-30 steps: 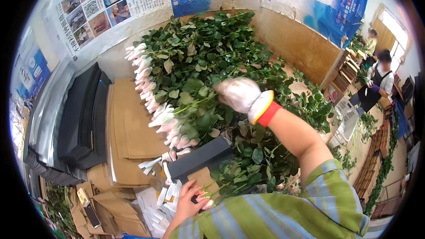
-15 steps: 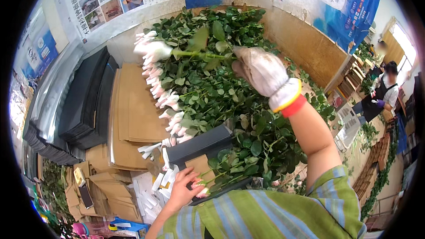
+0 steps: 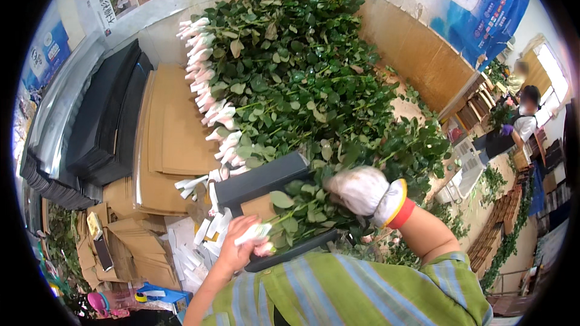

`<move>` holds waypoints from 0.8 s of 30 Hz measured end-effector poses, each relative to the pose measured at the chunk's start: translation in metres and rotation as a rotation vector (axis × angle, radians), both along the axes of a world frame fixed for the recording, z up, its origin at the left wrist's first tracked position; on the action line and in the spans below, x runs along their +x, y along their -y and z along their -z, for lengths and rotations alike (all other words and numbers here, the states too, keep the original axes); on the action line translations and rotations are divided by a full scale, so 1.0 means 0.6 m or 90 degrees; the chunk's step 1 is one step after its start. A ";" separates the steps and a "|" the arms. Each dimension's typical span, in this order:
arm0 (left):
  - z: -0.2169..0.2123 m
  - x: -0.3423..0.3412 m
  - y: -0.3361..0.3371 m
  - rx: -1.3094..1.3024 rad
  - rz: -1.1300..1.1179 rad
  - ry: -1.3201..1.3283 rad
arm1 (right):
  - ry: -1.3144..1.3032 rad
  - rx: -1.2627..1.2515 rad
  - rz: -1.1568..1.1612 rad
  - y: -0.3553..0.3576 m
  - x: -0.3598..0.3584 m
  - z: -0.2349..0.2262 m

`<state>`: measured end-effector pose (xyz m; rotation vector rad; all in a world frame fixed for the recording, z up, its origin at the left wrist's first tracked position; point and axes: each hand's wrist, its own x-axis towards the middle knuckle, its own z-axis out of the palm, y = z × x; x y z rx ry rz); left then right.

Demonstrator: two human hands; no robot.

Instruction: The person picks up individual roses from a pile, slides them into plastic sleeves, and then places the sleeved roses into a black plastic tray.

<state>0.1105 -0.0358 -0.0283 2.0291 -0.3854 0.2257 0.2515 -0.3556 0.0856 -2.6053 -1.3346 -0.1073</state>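
My bare left hand is curled at the flower ends of the roses in the black box, its fingers partly hidden. A pink rose head shows by its fingers. Over those fingers lies a rose in a white sleeve, its green stem running right among leaves. My right hand, in a soiled white glove with a yellow and red cuff, closes around the stem end of these roses; its fingertips are blurred and partly covered by leaves. The black box has brown cardboard inside.
A large pile of leafy roses with white-sleeved heads lies beyond the box. Flat brown cardboard and stacked black boxes stand left. White paper strips lie near my left hand. A co-worker stands far right.
My right hand has come down toward me from above the pile, bringing the sleeved rose to the black box. My left hand stays at the box; the rose head now lies over its fingers.
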 end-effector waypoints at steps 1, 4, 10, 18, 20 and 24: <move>-0.005 -0.003 0.001 -0.026 -0.028 -0.046 | 0.021 -0.088 0.072 0.000 -0.006 -0.010; -0.012 -0.010 0.008 -0.014 -0.113 -0.119 | 0.144 -0.064 0.199 -0.042 -0.048 -0.082; -0.012 0.000 0.016 -0.030 -0.113 -0.110 | -0.118 0.099 -0.072 -0.162 -0.073 -0.077; -0.001 -0.008 0.026 0.012 -0.155 -0.104 | -0.054 -0.084 -0.113 -0.128 -0.039 -0.157; -0.001 -0.010 0.016 0.019 -0.110 -0.095 | -0.047 -0.067 -0.127 -0.140 -0.031 -0.172; 0.005 -0.007 0.020 -0.013 -0.116 -0.045 | 0.012 -0.001 -0.147 -0.212 -0.031 -0.026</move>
